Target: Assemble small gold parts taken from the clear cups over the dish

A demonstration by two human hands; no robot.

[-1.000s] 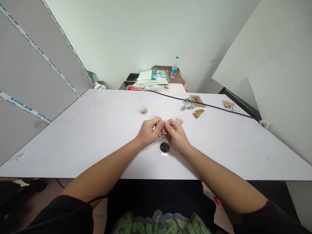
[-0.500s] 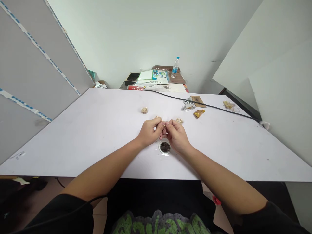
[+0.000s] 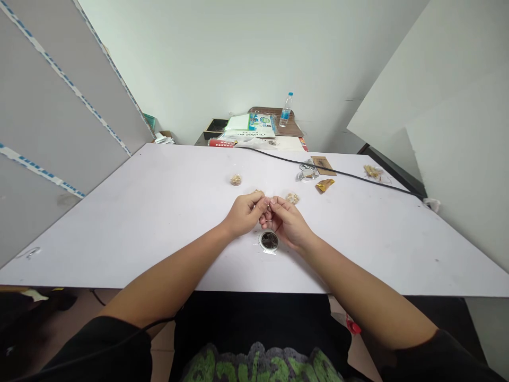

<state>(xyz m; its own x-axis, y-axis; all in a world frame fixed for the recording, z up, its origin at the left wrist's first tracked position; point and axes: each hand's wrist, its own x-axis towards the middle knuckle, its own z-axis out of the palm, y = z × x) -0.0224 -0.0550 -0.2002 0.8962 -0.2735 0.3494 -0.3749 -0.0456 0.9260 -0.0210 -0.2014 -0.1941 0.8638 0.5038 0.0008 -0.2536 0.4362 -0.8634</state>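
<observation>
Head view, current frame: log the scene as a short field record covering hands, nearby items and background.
left hand: fingertips pinched, meeting the right hand above the white table
right hand: fingertips pinched against the left; the item between them is too small to identify
nearest item: round dark spool in clear wrap, on the table just below the hands
near items: small gold-coloured piles
far items: black cable, gold foil packet, clear plastic water bottle
</observation>
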